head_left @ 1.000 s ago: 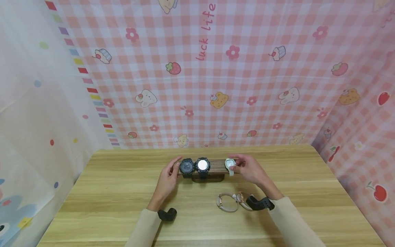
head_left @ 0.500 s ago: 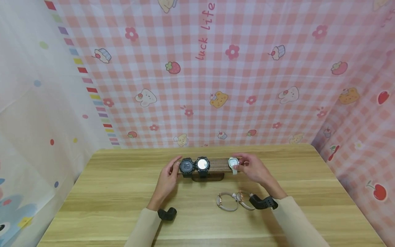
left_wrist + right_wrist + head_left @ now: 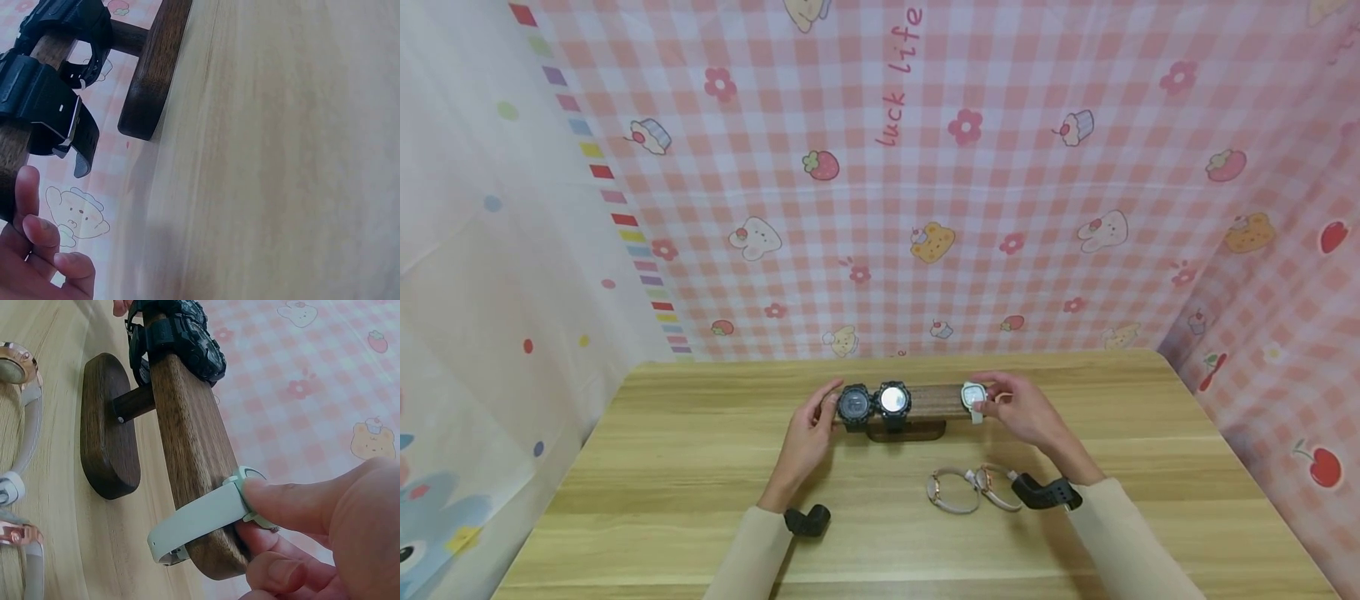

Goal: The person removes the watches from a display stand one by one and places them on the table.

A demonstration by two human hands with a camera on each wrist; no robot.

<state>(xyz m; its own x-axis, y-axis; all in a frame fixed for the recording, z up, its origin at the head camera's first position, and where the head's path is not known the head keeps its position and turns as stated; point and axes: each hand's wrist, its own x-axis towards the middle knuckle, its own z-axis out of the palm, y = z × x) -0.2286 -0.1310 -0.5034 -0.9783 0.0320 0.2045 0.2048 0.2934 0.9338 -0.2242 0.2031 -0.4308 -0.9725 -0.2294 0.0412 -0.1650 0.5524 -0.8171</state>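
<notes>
A dark wooden watch stand (image 3: 936, 402) stands on the table, its bar running left to right above a rounded base (image 3: 107, 428). My left hand (image 3: 805, 431) holds the bar's left end by its fingers. Beside those fingers, a black watch (image 3: 854, 404) and a second black watch (image 3: 893, 402) are strapped round the bar. My right hand (image 3: 1024, 414) pinches a pale mint-white watch (image 3: 973, 397) by its case, thumb on the near side. In the right wrist view, this watch's closed strap (image 3: 199, 520) loops round the bar close to its right end.
Two watches with pale straps lie on the table in front of the stand, one (image 3: 933, 489) left of the other (image 3: 985, 478). Black wrist devices (image 3: 807, 522) sit at both sleeves. Behind the wooden table (image 3: 700, 467) hangs a pink checked cloth (image 3: 880, 208).
My right hand and the pale watch have shifted right along the bar, toward its right end. The left hand, the stand and the black watches stay put.
</notes>
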